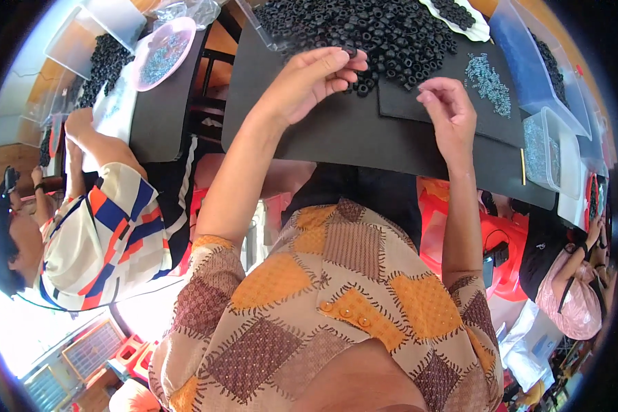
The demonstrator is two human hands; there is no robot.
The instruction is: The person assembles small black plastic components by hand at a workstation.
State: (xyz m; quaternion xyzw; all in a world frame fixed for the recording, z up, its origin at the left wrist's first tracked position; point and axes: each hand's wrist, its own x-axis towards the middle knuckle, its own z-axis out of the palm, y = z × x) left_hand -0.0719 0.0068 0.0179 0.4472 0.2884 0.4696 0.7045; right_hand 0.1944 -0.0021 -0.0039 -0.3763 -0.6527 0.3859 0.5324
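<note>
My left hand (314, 81) is raised over the near side of a large heap of small black ring-shaped pieces (364, 31). Its thumb and fingers pinch one black ring-shaped piece (351, 51). To the right, my right hand (452, 113) hovers above a dark flat board (408, 103), thumb and fingertips drawn together. Whatever may lie between those fingertips is too small to make out. Beyond that hand, a scatter of small clear-blue pieces (489, 84) lies on the board. The two hands are apart.
The dark table (323, 141) spreads beneath the heap. On the right stand a clear bin (525, 62), a smaller tub of blue pieces (544, 152) and a thin yellow stick (524, 167). A white tray (479, 31) holds black pieces. Co-workers sit at both sides; a pink dish (144, 65) is left.
</note>
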